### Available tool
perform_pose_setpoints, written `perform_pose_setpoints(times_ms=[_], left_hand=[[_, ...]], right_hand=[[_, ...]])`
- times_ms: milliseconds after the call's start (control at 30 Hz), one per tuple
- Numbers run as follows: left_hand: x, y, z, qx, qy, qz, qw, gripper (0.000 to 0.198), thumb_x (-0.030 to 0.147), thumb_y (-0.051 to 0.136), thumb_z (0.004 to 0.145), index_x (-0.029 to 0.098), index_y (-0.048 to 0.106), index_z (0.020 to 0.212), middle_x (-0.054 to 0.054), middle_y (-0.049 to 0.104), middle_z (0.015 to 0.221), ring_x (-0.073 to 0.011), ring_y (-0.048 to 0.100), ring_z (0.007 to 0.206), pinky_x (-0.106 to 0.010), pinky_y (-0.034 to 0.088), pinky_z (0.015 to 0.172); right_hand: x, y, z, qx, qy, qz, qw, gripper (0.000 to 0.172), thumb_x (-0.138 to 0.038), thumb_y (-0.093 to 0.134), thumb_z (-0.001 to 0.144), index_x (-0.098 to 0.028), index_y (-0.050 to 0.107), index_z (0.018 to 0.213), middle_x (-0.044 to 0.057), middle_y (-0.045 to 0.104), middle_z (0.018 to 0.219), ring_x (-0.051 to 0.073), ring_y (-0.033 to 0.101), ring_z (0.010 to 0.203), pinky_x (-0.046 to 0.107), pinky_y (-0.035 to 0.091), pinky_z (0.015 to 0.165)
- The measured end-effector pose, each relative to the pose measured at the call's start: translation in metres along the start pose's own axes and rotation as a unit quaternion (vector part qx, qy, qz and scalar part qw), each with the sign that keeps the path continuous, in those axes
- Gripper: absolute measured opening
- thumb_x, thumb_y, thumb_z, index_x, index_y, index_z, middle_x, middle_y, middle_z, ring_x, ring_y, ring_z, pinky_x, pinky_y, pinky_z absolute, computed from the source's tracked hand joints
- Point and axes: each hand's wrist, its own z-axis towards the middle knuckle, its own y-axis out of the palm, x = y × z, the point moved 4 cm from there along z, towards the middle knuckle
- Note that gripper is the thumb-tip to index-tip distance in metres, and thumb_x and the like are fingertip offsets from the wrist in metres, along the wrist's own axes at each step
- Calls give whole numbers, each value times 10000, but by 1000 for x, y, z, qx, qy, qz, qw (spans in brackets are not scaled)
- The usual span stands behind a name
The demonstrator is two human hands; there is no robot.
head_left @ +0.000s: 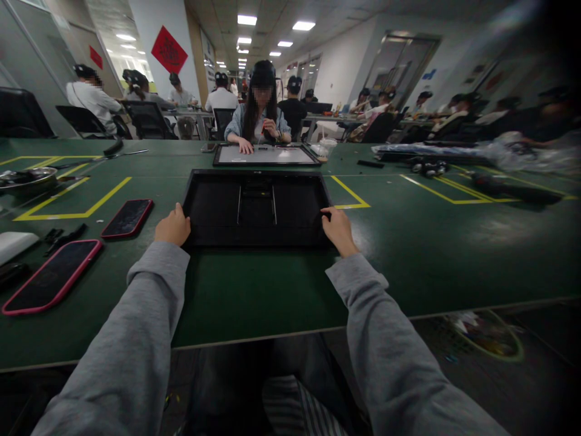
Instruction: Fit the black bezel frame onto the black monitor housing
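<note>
A black rectangular frame (295, 233), shallow like a monitor housing, lies on the green table in front of me. Two thin metal strips and a small dark part show in its middle. My left hand (173, 226) grips the frame's left edge, fingers closed on it. At the right edge, my right hand (338, 230) holds the frame between thumb and fingers. Both grey sleeves reach over the table's near edge.
Across the green table (254, 297), a person works on a flat panel (272, 155). Two red-edged phones (127, 218) (53, 275) and a metal bowl (27, 180) lie left. A plastic cup (325, 147), power tool (515, 188) and plastic wrap (517, 151) are at right.
</note>
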Motion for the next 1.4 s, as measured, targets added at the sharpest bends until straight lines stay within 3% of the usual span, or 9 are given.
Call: perform_pose_setpoints(times_ms=[1400], left_hand=[[1,0,0,-7,2,2,1000,705,368,295,978,5,248,1579,-285,532,1438,-391,609,1217,-503,479,993]], right_hand=[[0,-1,-1,-1,-1,12,1000,359,-194,472,927,-166,698,1205,163,650,1214,277,610,1117,420,454,991]])
